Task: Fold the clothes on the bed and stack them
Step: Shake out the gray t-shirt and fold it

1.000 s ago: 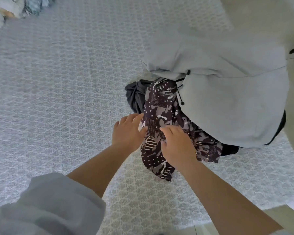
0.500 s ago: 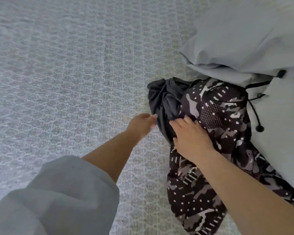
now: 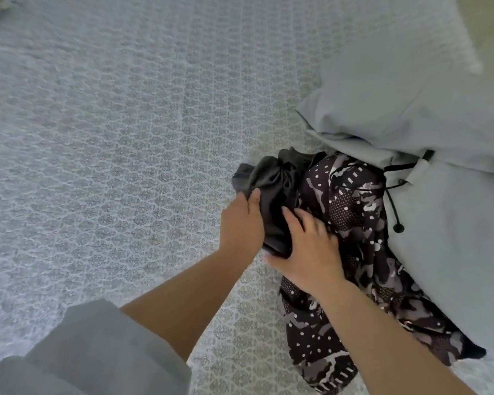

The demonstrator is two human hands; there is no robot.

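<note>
A grey sleeve (image 3: 92, 357) fills the near left corner over the bed (image 3: 111, 166), whose patterned cover runs to the far edge, where a pale strip, perhaps floor, shows at top right. The left hand (image 3: 241, 225) and right hand (image 3: 308, 249) both grip a bunched dark grey garment (image 3: 274, 192), fingers curled into its folds. Just right lies a dark camouflage-print garment (image 3: 351, 223), crumpled, partly under a light grey hoodie (image 3: 428, 109) with a black drawstring (image 3: 392, 206)
</note>
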